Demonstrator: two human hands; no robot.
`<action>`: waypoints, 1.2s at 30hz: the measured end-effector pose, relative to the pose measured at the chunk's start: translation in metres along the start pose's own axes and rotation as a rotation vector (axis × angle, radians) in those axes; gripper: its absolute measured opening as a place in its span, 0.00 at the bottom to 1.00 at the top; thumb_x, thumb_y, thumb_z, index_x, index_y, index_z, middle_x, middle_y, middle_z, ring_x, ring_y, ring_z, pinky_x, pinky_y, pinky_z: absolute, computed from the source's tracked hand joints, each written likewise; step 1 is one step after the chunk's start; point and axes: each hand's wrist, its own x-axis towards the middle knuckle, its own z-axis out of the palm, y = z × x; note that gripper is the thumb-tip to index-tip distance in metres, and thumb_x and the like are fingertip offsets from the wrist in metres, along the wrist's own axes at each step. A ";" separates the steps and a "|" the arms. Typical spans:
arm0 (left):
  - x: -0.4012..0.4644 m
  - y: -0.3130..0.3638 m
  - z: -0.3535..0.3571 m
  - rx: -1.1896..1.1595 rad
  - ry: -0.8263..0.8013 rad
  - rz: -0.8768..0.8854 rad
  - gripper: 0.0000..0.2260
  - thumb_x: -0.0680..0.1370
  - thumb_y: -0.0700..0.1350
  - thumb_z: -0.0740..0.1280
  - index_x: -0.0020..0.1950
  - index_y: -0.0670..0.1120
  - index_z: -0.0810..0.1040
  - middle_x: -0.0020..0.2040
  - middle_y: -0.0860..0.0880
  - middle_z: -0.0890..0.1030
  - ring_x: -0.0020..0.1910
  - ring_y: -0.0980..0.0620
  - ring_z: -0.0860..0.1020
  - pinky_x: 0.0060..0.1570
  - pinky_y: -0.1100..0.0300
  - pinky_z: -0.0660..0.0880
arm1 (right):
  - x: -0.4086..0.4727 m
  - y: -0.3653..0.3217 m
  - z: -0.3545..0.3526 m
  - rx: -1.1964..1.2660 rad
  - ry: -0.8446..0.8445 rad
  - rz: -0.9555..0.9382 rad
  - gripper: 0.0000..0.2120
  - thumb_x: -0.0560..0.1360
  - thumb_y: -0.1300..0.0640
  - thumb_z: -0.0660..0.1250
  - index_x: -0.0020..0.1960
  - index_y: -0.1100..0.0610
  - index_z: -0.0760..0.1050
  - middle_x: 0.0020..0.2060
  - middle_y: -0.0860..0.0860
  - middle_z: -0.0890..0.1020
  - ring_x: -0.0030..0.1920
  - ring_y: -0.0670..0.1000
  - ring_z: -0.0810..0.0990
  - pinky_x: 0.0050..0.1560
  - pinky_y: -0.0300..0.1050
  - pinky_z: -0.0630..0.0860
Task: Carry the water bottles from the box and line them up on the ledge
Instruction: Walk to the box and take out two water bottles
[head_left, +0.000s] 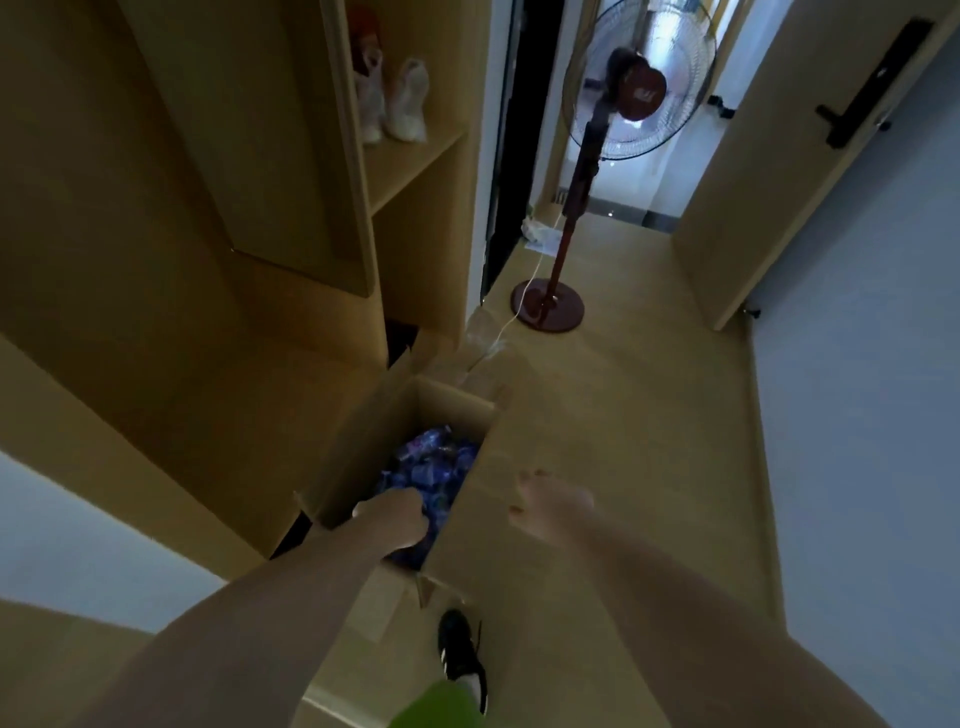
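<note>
An open cardboard box (483, 499) stands on the floor beside a wooden cabinet. Inside it lie several water bottles (431, 467) with blue and purple labels, blurred by motion. My left hand (397, 522) reaches down into the box with its fingers curled among the bottles; whether it grips one is hidden by the hand itself. My right hand (545, 501) hovers over the box's right flap with fingers spread and holds nothing.
A tall wooden cabinet (208, 260) with shelves rises on the left; white shoes (408, 101) sit on a shelf. A standing fan (639, 88) with a round red base and a white cord stands ahead. A door (810, 171) is ajar on the right. My black shoe (462, 654) is near the box.
</note>
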 end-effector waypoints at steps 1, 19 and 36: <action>0.015 0.001 -0.010 -0.015 -0.011 -0.012 0.12 0.83 0.46 0.54 0.61 0.43 0.72 0.62 0.41 0.76 0.54 0.43 0.75 0.58 0.51 0.70 | 0.019 0.004 -0.005 -0.015 0.002 -0.009 0.22 0.81 0.45 0.57 0.69 0.57 0.67 0.62 0.55 0.75 0.60 0.56 0.76 0.49 0.50 0.72; 0.175 -0.039 -0.117 -0.421 0.073 -0.345 0.13 0.82 0.45 0.55 0.53 0.39 0.76 0.46 0.44 0.77 0.40 0.50 0.71 0.44 0.57 0.68 | 0.263 -0.031 -0.118 -0.215 -0.179 -0.382 0.15 0.81 0.49 0.58 0.39 0.52 0.62 0.36 0.50 0.69 0.37 0.51 0.70 0.39 0.47 0.67; 0.327 -0.010 0.000 -1.016 0.029 -0.818 0.13 0.81 0.44 0.55 0.59 0.42 0.75 0.56 0.41 0.78 0.51 0.42 0.77 0.48 0.53 0.73 | 0.473 -0.010 -0.035 -0.550 -0.424 -0.659 0.16 0.81 0.49 0.58 0.63 0.56 0.71 0.56 0.53 0.78 0.55 0.55 0.77 0.53 0.48 0.73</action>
